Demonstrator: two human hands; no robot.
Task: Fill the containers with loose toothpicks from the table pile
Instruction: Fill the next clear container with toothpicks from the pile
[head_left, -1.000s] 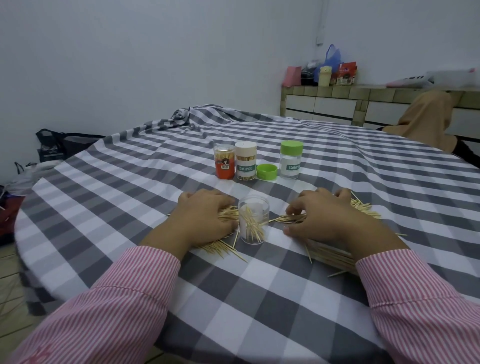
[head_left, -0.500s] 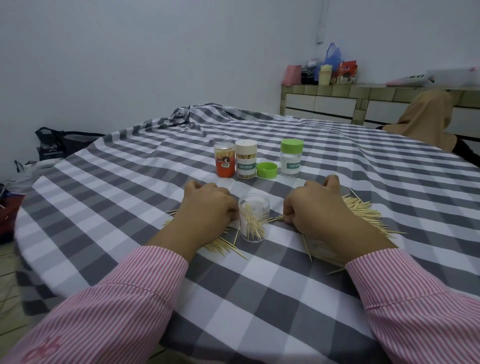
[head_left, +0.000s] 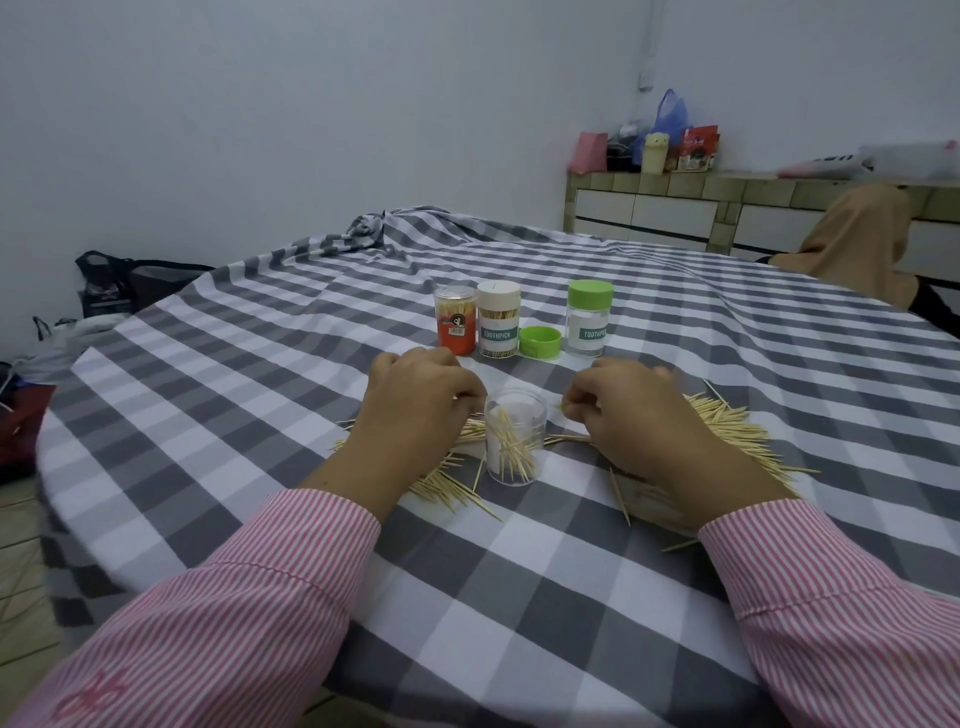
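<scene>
Both hands have lifted slightly off the toothpick pile (head_left: 727, 426) at frame centre. The right hand (head_left: 631, 415) now pinches a few picks beside the open jar (head_left: 514, 436); the left hand (head_left: 421, 405) is curled, its grip hidden. Dropping them in likely follows.

From my remote station I see a round table draped in a grey-and-white checked cloth (head_left: 519, 597), its fabric bunched into a knot (head_left: 371, 228) at the far edge. Behind it a tiled counter (head_left: 670, 184) runs along the pale wall, crowded with a pink bag (head_left: 589, 151), a blue plastic bag (head_left: 671, 111), a cream-coloured container (head_left: 655, 151) and a red packet (head_left: 700, 148). A tan cloth (head_left: 857, 241) hangs at the right. On the floor to the left sit a black bag (head_left: 127, 283) and something red (head_left: 21, 431).
</scene>
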